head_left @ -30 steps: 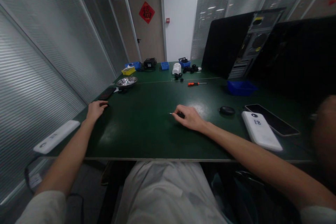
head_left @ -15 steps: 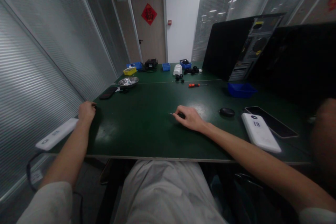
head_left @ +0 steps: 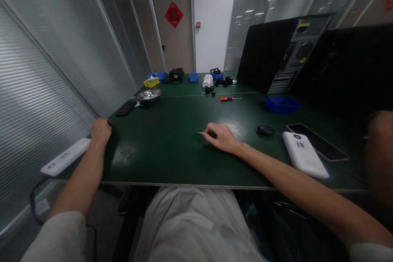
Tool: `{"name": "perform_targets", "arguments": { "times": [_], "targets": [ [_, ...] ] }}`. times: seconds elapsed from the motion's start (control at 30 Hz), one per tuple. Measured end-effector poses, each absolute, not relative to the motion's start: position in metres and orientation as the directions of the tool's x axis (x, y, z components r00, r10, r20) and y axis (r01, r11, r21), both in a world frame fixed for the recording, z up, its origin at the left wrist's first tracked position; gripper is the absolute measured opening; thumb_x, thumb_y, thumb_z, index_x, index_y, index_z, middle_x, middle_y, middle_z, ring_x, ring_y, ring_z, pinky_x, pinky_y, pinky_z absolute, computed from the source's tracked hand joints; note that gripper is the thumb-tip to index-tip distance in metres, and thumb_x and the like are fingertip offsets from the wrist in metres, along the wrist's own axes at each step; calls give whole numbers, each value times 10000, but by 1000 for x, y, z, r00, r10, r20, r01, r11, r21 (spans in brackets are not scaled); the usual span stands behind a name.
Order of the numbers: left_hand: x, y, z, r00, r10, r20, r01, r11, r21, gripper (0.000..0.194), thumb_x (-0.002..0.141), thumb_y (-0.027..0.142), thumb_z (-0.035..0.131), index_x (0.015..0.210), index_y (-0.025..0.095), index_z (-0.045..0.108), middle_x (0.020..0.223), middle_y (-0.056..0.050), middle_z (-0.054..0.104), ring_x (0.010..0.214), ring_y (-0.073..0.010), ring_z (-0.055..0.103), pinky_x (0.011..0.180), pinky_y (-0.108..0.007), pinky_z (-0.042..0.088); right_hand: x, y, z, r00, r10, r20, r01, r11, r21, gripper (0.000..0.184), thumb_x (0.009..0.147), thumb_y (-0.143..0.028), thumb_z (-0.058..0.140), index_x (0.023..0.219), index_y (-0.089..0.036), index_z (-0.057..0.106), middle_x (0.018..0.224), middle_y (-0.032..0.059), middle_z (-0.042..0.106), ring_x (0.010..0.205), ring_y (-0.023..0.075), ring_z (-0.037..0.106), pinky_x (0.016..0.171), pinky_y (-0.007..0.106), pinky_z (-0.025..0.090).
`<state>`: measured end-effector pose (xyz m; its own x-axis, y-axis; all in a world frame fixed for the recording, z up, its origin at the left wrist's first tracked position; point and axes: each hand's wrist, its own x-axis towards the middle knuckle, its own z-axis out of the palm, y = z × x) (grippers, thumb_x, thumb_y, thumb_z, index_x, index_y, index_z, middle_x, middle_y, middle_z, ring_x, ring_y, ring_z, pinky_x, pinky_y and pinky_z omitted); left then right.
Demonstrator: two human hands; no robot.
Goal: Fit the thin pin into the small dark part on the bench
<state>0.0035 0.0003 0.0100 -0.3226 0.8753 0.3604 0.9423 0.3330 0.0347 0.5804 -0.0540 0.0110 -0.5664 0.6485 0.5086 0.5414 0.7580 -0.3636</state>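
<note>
My right hand (head_left: 221,136) rests over the middle of the green table, its fingers closed around a small black tool (head_left: 211,134). A thin, pale metal tip sticks out to the left of the fingers; the exact kind of tool cannot be made out. At the table's left edge lies my left hand (head_left: 102,130), fingers curled. A dark spot shows by its fingertips, but what it holds, if anything, is unclear. Close to the left wrist is a white power strip-like bar (head_left: 66,156) with a cable. Right of my right hand sits a black computer mouse (head_left: 265,130).
A metal bowl (head_left: 150,95) and dark phone (head_left: 126,108) lie far left. An orange-black screwdriver (head_left: 227,99) is beyond my right hand. At right are a blue tray (head_left: 282,105), a white power bank (head_left: 304,153), a phone (head_left: 325,143) and another person's blurred arm (head_left: 379,147).
My left hand has moved left and slightly toward me, to the table's edge, and its fingers have curled in. My right hand has stayed in place with the black tool.
</note>
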Motion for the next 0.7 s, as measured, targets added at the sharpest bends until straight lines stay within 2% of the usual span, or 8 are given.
{"name": "perform_targets", "arguments": {
  "times": [0.1, 0.3, 0.7],
  "targets": [
    [2, 2, 9, -350, 862, 367, 933, 355, 55, 286, 863, 106, 626, 1100, -7, 741, 867, -104, 637, 802, -191, 520, 796, -254, 391, 581, -53, 11, -572, 647, 504, 539, 760, -364, 198, 1005, -372, 538, 936, -201, 608, 877, 22, 650, 707, 137, 565, 645, 260, 375],
    [-5, 5, 4, -426, 815, 392, 902, 419, 109, 295, 880, 141, 613, 1109, 24, 758, 884, -121, 666, 820, -210, 518, 824, -290, 388, 581, -53, 11, -568, 652, 502, 544, 755, -365, 194, 1004, -367, 538, 936, -200, 611, 877, 25, 654, 709, 139, 563, 650, 263, 375],
    [-13, 4, 9, -482, 804, 348, 875, 429, 224, 284, 884, 238, 667, 1073, 52, 769, 717, -49, 668, 794, -194, 559, 792, -235, 364, 581, -53, 12, -574, 651, 497, 548, 756, -357, 200, 1004, -378, 543, 936, -201, 609, 888, 27, 665, 693, 135, 559, 647, 263, 373]
  ]
}}
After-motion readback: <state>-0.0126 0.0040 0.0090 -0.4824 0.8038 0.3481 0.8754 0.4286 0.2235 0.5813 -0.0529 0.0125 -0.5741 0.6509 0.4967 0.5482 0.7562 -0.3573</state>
